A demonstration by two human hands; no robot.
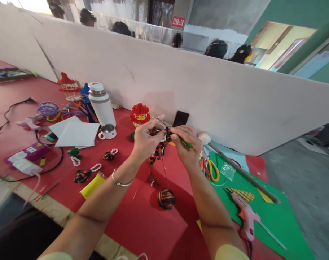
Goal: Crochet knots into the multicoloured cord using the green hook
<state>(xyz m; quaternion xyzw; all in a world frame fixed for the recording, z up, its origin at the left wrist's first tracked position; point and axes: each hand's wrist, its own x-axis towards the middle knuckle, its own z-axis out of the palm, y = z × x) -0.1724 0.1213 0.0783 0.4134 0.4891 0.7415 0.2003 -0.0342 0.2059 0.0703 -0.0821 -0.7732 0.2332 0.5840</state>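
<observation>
My left hand (146, 140) and my right hand (186, 145) are raised together over the red table (143, 224), both pinched on a small multicoloured yarn piece (159, 148) that hangs between them. A green stick (186, 143) also pokes out of my right fingers. A strand runs down from the piece to a multicoloured yarn ball (166, 198) on the table below. A silver bangle (120, 181) circles my left wrist.
A white flask (101, 103), small cup (108, 131), white paper sheets (75, 133) and red tasselled ornament (140, 114) stand behind. Yarn-and-pearl pieces (83, 174) lie left. Scissors (211, 169), pink glue gun (245, 216) and green sheet (278, 216) lie right. White partition (207, 90) backs the table; people sit beyond.
</observation>
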